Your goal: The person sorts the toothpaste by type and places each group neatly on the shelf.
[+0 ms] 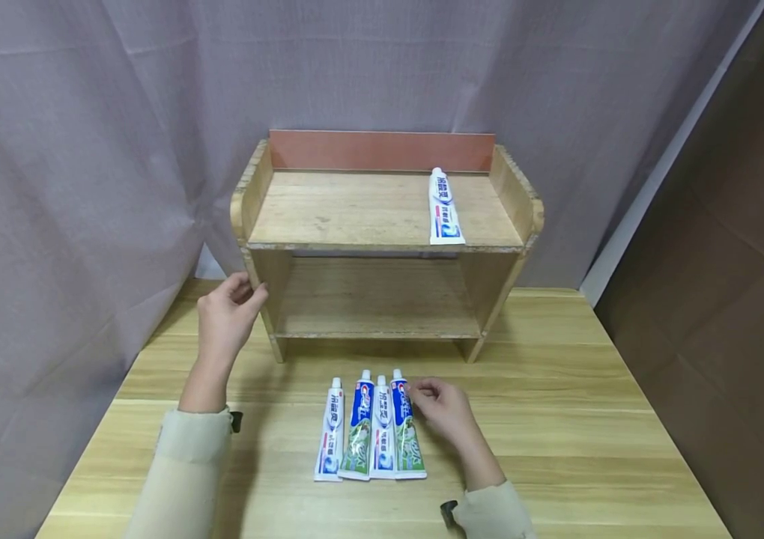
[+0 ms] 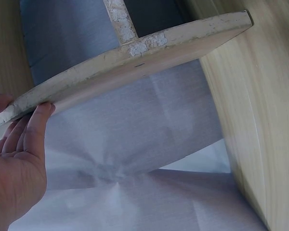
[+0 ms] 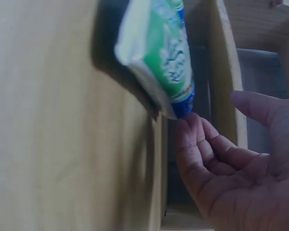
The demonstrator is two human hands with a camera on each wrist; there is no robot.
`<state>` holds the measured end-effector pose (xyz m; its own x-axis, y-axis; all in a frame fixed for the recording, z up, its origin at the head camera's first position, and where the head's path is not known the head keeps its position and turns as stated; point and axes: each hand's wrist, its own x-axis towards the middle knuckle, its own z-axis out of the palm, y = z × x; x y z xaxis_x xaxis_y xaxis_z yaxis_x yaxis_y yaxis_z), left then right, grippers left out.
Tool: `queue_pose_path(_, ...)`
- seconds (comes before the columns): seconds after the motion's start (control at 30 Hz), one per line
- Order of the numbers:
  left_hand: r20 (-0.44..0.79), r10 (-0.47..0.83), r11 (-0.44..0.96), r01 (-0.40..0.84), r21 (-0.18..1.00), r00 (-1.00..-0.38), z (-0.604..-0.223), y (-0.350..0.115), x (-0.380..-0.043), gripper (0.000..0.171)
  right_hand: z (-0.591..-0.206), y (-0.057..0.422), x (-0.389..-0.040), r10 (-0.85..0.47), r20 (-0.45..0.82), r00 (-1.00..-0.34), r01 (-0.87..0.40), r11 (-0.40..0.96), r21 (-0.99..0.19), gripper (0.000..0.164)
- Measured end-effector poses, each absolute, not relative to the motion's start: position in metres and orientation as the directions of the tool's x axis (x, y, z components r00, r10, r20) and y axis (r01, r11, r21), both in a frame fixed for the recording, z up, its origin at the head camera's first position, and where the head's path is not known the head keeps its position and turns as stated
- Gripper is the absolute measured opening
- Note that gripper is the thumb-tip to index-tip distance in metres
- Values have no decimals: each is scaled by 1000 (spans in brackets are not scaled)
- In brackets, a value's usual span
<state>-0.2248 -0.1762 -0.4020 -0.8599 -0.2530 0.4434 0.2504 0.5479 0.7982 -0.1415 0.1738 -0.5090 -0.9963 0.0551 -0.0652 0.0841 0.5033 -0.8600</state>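
Note:
My left hand (image 1: 225,318) grips the left side panel of a small wooden shelf (image 1: 335,213); in the left wrist view the panel edge (image 2: 101,65) runs between its thumb and fingers. On the table in front of the shelf lies a row of toothpaste tubes, caps toward the shelf. Two are white, and two are blue and green. My right hand (image 1: 446,410) has its fingertips right at the rightmost blue and green toothpaste tube (image 1: 409,438). In the right wrist view the thumb (image 3: 253,103) stands apart from that tube.
A white toothpaste tube (image 1: 445,209) lies on the upper board of the shelf, toward its right side. Grey cloth (image 1: 368,67) hangs behind the shelf, and a brown panel (image 1: 719,284) borders the table (image 1: 577,419) on the right.

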Motion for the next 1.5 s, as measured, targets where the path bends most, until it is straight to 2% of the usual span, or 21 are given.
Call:
queue_pose_path(0.47, 444, -257, 546, 250, 799, -858, -402, -176, -224, 26, -518, 176, -135, 3, -142, -990, 121, 537, -835, 41)
queue_pose_path(0.77, 441, -255, 551, 246, 798, -860, -403, -176, -224, 27, -516, 171, -132, -19, -206, -978, 147, 641, -754, 41)
queue_pose_path(1.1, 457, -260, 549, 260, 794, -850, -403, -175, -224, 26, -519, 164, -130, -8, -180, -984, 119, 720, -683, 38)
queue_pose_path(1.5, 478, -257, 555, 277, 785, -840, -402, -175, -225, 24, -515, 165, -130, -7, -183, -983, 112, 770, -628, 44)
